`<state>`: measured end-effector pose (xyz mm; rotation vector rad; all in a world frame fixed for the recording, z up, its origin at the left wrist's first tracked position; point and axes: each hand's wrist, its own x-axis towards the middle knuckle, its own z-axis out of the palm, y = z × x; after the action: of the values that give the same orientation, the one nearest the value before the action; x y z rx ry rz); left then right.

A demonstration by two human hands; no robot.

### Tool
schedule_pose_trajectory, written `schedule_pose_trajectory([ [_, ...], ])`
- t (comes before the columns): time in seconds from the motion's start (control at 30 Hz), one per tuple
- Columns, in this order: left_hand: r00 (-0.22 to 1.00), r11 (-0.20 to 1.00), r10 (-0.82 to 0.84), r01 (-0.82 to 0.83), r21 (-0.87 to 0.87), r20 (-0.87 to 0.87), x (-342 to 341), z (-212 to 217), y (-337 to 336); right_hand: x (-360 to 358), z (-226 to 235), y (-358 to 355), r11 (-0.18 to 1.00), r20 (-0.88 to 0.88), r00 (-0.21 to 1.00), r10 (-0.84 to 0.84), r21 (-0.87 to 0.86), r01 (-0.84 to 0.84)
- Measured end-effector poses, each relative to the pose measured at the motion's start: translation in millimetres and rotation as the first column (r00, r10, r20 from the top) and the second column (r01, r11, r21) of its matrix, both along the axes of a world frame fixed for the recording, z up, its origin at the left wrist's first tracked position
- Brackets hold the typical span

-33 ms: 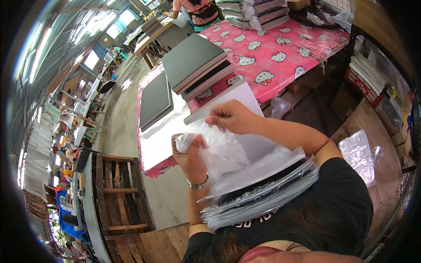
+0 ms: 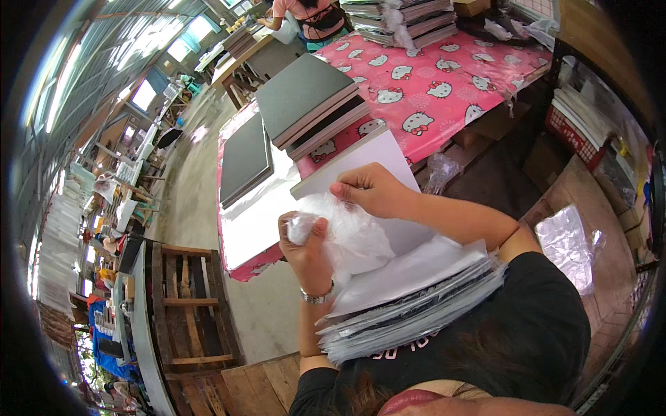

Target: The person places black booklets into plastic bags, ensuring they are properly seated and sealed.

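Observation:
My left hand [image 2: 307, 251], with a metal-banded watch at its wrist, is closed on a crumpled clear plastic bag [image 2: 357, 236]. The same plastic is pinched between the thumb and fingers of my right hand [image 2: 369, 191], a little farther off and to the right. Beneath the plastic, a pile of sheets in clear plastic sleeves [image 2: 416, 315] leans against my black shirt, a white sheet on top. Just beyond my hands, a white panel with a grey edge [image 2: 392, 156] lies on the table, partly hidden by my right hand.
Dark grey boards [image 2: 305, 97] are stacked on the pink patterned table [image 2: 458, 100], beside another dark board [image 2: 246, 159]. More wrapped stacks [image 2: 423, 21] stand at the back. A wooden pallet [image 2: 191, 301] is at left, a red crate [image 2: 576, 128] at right. Another person [image 2: 312, 17] stands far off.
My left hand has moved slightly right and down with the plastic. My right hand has shifted slightly right and down. The top white sheet on the pile lies a little differently.

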<state>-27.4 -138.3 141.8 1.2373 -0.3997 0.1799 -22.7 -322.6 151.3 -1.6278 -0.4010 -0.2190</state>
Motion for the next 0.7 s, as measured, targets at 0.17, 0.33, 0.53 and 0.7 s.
schedule_pose_trajectory([
  [0.17, 0.995, 0.999, -0.050, 0.049, -0.013, -0.081, -31.6, -10.2, -20.7, -7.7, -16.5, 4.7, 0.972, 0.231, 0.964, -0.133, 0.218, 0.082],
  [0.33, 0.991, 0.988, -0.117, 0.122, 0.094, -0.061, -20.1, -15.8, 4.4, -26.6, -10.7, -0.2, 0.855, -0.278, 0.812, 0.514, 0.251, -0.455],
  [0.53, 0.873, 0.881, -0.452, 0.469, 0.063, -0.184, -6.7, -39.6, 79.2, -15.7, -9.8, -65.2, 0.546, 0.227, 0.603, 0.765, 0.268, -0.794],
  [0.7, 0.711, 0.697, -0.701, 0.701, 0.154, -0.062, -12.9, -30.2, 93.7, -18.6, -27.9, -84.7, 0.865, -0.315, 0.806, 0.502, 0.194, -0.463],
])
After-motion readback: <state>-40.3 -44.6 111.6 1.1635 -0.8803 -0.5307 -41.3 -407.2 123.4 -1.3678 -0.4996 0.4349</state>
